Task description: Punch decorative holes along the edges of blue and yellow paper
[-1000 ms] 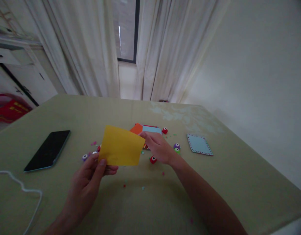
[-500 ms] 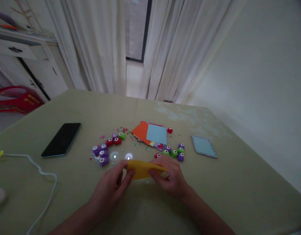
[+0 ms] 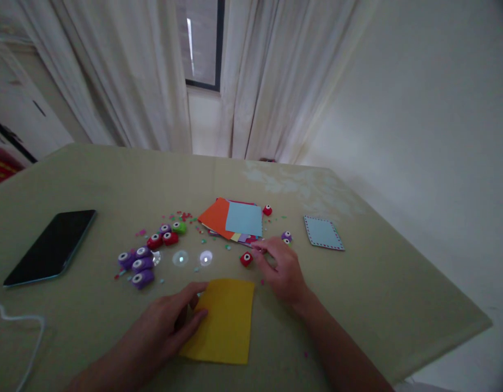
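A yellow sheet of paper (image 3: pixel 226 321), flat and roughly square, lies at the near middle of the table. My left hand (image 3: pixel 175 318) grips its left edge between thumb and fingers. Just beyond the sheet, my right hand (image 3: pixel 282 269) reaches over the table with thumb and index finger apart. Close to the left of those fingertips sits a small red craft punch (image 3: pixel 246 258) with a round white eye-like top. A purple punch (image 3: pixel 286 236) shows behind the right hand, which hides others there.
Several purple punches (image 3: pixel 143 265) cluster at left, near red and green ones. Two clear discs (image 3: pixel 206 258) lie mid-table. Coloured paper sheets (image 3: pixel 243 219) are stacked behind, amid confetti bits. A light-blue card with a punched border (image 3: pixel 323 233) lies right, a black tablet (image 3: pixel 50 247) left.
The yellow sheet has come down from both hands to lie flat, with only my left hand on it. My right hand has let go and moved forward beside the red punch. The view has shifted.
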Tool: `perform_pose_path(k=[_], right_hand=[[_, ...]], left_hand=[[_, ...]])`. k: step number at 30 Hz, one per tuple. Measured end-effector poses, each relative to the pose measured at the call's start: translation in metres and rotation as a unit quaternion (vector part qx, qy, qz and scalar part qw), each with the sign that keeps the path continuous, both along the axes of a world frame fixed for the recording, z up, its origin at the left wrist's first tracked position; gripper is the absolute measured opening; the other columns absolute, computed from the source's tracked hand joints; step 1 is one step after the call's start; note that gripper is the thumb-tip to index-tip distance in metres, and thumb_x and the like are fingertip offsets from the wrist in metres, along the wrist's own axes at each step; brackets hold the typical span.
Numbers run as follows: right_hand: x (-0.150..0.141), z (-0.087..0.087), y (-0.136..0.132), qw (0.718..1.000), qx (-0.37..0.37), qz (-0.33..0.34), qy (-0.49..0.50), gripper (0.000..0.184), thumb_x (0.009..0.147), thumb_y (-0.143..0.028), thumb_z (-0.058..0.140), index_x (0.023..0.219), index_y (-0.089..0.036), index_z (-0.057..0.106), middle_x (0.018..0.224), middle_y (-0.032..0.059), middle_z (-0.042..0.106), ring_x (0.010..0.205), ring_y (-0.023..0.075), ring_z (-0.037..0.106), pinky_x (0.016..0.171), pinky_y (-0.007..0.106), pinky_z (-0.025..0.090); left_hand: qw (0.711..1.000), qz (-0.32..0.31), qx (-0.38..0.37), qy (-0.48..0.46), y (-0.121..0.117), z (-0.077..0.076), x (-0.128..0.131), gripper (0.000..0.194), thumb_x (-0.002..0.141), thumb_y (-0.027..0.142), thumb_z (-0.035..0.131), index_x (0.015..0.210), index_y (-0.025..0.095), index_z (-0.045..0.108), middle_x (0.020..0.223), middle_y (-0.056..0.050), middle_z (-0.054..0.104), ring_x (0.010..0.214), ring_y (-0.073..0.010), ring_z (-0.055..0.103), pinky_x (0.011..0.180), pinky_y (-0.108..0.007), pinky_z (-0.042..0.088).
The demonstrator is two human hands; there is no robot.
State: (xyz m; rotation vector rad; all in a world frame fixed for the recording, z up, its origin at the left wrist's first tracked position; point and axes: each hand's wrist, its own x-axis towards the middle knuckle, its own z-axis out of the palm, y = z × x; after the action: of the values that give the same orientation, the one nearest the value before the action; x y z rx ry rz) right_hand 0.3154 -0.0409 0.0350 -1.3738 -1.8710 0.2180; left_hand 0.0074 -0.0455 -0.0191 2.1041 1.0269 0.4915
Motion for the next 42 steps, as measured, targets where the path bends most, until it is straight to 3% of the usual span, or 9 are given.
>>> perform_pose_path(k=[5, 10, 13, 16, 20, 25, 30, 35, 42], right_hand=[[-0.005, -0.015, 0.005, 0.986, -0.049, 0.033, -0.155, 0.016, 0.106, -0.028, 0.068, 0.116, -0.023, 0.078, 0.117, 0.0112, 0.079, 0.110, 0.0281, 0.070, 0.100, 0.044, 0.052], [-0.004, -0.020, 0.007, 0.987, -0.018, -0.035, -0.157, 0.017, 0.105, -0.027, 0.067, 0.117, -0.023, 0.078, 0.120, 0.0118, 0.077, 0.112, 0.0299, 0.068, 0.100, 0.046, 0.050], [-0.019, -0.012, 0.011, 0.992, 0.027, -0.034, -0.115, 0.019, 0.106, -0.026, 0.064, 0.121, -0.024, 0.077, 0.119, 0.0112, 0.078, 0.112, 0.0297, 0.068, 0.100, 0.047, 0.050], [-0.057, 0.006, 0.028, 0.993, 0.017, 0.045, -0.107, 0.018, 0.108, -0.028, 0.063, 0.120, -0.023, 0.076, 0.118, 0.0101, 0.078, 0.113, 0.0276, 0.068, 0.102, 0.044, 0.050], [-0.122, 0.023, 0.070, 0.966, -0.034, 0.167, -0.196, 0.025, 0.110, -0.031, 0.061, 0.130, -0.021, 0.072, 0.131, 0.0100, 0.075, 0.123, 0.0255, 0.064, 0.110, 0.041, 0.049], [-0.166, 0.019, 0.103, 0.940, -0.074, 0.164, -0.291, 0.022, 0.108, -0.026, 0.060, 0.125, -0.015, 0.070, 0.126, 0.0136, 0.074, 0.119, 0.0270, 0.066, 0.104, 0.041, 0.054], [-0.164, 0.011, 0.099, 0.951, -0.054, 0.145, -0.269, 0.017, 0.107, -0.024, 0.061, 0.120, -0.017, 0.069, 0.128, 0.0118, 0.072, 0.117, 0.0250, 0.066, 0.100, 0.036, 0.054], [-0.148, 0.009, 0.096, 0.946, -0.102, 0.163, -0.261, 0.002, 0.100, -0.020, 0.070, 0.100, -0.018, 0.069, 0.102, 0.0074, 0.077, 0.098, 0.0240, 0.069, 0.087, 0.034, 0.052], [-0.102, 0.020, 0.085, 0.980, -0.160, 0.094, -0.067, 0.024, 0.092, -0.018, 0.086, 0.109, -0.019, 0.069, 0.102, 0.0046, 0.080, 0.092, 0.0198, 0.075, 0.084, 0.029, 0.052]], left_hand=[[0.999, 0.003, 0.034, 0.007, -0.004, -0.002, 0.002, 0.074, 0.110, 0.036, 0.051, 0.175, 0.036, 0.015, 0.087, 0.004, 0.076, 0.060, -0.0143, 0.066, 0.059, -0.023, 0.050], [0.991, -0.065, 0.117, 0.021, -0.001, 0.011, 0.006, 0.035, 0.106, 0.022, 0.049, 0.131, 0.031, 0.073, 0.106, -0.006, 0.080, 0.088, -0.0201, 0.077, 0.079, -0.027, 0.059], [0.986, -0.079, 0.141, 0.040, 0.000, 0.015, 0.010, 0.032, 0.106, 0.018, 0.048, 0.123, 0.028, 0.073, 0.100, -0.004, 0.077, 0.082, -0.0186, 0.076, 0.073, -0.026, 0.056], [0.980, -0.087, 0.168, 0.065, 0.001, 0.016, 0.012, 0.031, 0.108, 0.018, 0.047, 0.124, 0.028, 0.071, 0.101, -0.004, 0.076, 0.083, -0.0195, 0.076, 0.074, -0.028, 0.055], [0.974, -0.096, 0.177, 0.099, 0.001, 0.016, 0.011, 0.027, 0.106, 0.017, 0.052, 0.124, 0.026, 0.071, 0.106, -0.004, 0.076, 0.089, -0.0229, 0.077, 0.076, -0.031, 0.057], [0.967, -0.089, 0.208, 0.118, 0.003, 0.016, 0.012, 0.029, 0.104, 0.015, 0.052, 0.124, 0.025, 0.070, 0.111, -0.007, 0.074, 0.090, -0.0228, 0.077, 0.074, -0.031, 0.059], [0.967, -0.074, 0.220, 0.100, 0.003, 0.012, 0.013, 0.032, 0.102, 0.013, 0.052, 0.126, 0.022, 0.070, 0.122, -0.010, 0.074, 0.101, -0.0256, 0.078, 0.080, -0.034, 0.063], [0.978, -0.038, 0.195, 0.058, 0.000, 0.011, 0.013, 0.044, 0.098, 0.014, 0.058, 0.141, 0.021, 0.064, 0.143, -0.014, 0.069, 0.119, -0.0280, 0.074, 0.095, -0.039, 0.062], [0.989, 0.013, 0.148, 0.019, 0.011, 0.014, 0.009, 0.030, 0.105, 0.015, 0.050, 0.117, 0.023, 0.076, 0.111, -0.008, 0.078, 0.104, -0.0268, 0.074, 0.095, -0.042, 0.060]])
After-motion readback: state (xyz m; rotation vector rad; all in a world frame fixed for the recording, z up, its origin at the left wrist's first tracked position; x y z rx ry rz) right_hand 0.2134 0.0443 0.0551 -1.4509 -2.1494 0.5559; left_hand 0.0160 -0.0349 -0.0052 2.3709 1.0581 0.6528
